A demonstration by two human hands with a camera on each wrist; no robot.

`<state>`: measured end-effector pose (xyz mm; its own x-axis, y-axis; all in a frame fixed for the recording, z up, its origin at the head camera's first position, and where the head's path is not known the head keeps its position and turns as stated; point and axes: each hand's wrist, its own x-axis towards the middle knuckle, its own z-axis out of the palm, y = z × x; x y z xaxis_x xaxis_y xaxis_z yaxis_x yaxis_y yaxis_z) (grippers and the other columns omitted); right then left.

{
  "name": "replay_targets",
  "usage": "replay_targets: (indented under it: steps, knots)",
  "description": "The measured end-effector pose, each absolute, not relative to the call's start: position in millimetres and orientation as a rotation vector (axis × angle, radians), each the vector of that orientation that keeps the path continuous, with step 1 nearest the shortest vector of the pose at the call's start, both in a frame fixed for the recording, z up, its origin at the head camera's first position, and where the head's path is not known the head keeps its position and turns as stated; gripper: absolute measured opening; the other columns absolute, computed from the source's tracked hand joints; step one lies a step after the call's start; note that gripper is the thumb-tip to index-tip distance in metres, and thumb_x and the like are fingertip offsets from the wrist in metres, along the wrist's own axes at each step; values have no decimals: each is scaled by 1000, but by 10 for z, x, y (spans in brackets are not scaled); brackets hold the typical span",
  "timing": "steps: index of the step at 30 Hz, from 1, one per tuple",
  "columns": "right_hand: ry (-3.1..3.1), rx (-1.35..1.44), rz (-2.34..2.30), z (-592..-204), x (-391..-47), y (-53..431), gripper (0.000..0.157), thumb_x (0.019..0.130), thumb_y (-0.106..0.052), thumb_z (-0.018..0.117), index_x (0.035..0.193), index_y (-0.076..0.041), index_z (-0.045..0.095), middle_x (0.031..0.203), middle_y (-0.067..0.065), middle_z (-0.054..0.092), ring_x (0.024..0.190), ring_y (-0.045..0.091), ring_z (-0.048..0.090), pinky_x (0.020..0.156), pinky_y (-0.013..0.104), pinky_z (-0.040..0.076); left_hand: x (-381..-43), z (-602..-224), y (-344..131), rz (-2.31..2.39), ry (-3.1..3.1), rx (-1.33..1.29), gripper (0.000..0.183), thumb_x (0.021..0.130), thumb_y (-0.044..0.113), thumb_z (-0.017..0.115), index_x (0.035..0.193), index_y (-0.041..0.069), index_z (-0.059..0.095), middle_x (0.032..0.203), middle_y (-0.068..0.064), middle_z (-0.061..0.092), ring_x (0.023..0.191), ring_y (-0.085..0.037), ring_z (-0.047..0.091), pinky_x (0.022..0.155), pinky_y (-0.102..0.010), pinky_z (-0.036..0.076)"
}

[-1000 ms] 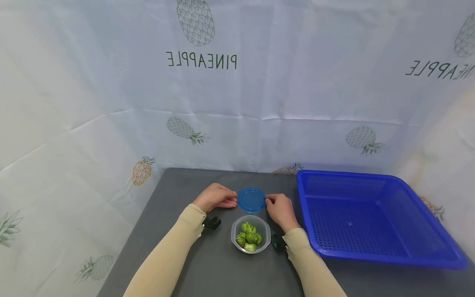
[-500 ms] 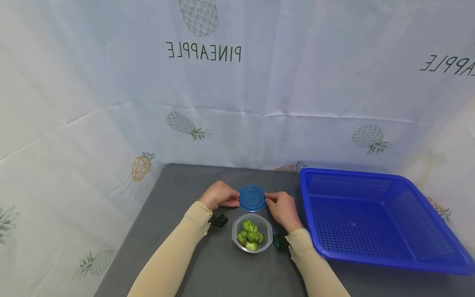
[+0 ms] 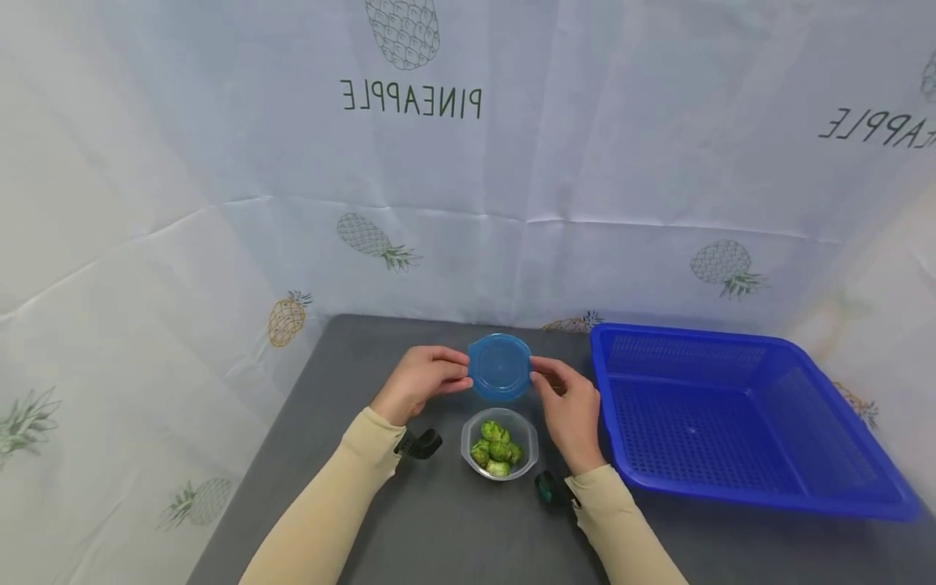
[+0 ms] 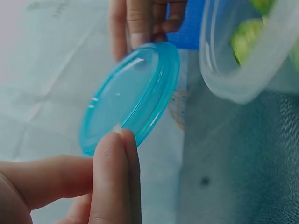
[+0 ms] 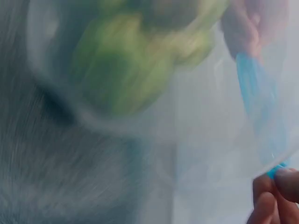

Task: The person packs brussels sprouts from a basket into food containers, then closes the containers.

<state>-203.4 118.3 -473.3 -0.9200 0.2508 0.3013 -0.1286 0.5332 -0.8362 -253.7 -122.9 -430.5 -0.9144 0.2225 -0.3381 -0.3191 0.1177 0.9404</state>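
A round, clear blue plastic lid [image 3: 500,368] is held up between both hands, behind a clear plastic container [image 3: 468,443] of Brussels sprouts [image 3: 498,448]. My left hand [image 3: 427,380] pinches the lid's left edge, thumb against fingers. At the opposite edge my right hand [image 3: 569,405] pinches the lid too. In the left wrist view the lid [image 4: 124,100] stands tilted, with the other hand's fingers [image 4: 138,21] at its far edge. Through the blurred container wall in the right wrist view, the sprouts [image 5: 119,65] show large, and the lid [image 5: 261,102] appears nearly edge-on.
A big blue plastic basket [image 3: 687,414] stands to the right, close beside the right hand. All of it rests on a grey tabletop [image 3: 468,532]. A white curtain [image 3: 219,130] printed with pineapples hangs behind and at the sides.
Both hands have raised the blue lid off the tabletop and tipped it up, its far edge higher. The container of sprouts has stayed in place.
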Motion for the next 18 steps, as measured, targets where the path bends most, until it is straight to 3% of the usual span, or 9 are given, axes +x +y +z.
replay_targets:
  steps: [4,10,18]
  knots:
    - [-2316,-58,1410,-4583,-1866,1154,30,100,-14,80,129,-24,79,114,-2,83,97,17,77,80,20,61,-2388,-4232,-1271,1892,2024,-52,27,101,8,74,126,-1,73,120,-20,72,94,-19,81,96,-40,69]
    - [-2353,2,1418,-4472,-1658,1216,22,98,-16,83,118,-25,84,107,-4,84,90,13,78,78,19,62,-2184,-4191,-1357,1916,1991,2,29,102,10,73,129,0,72,120,-19,73,98,-19,80,107,-49,64]
    - [-2433,66,1461,-4485,-1446,1312,15,98,-13,82,110,-22,85,105,-2,84,91,8,79,82,19,64,-1975,-4249,-1385,1875,2028,106,25,103,11,74,124,-2,74,115,-12,80,99,-18,80,105,-48,65]
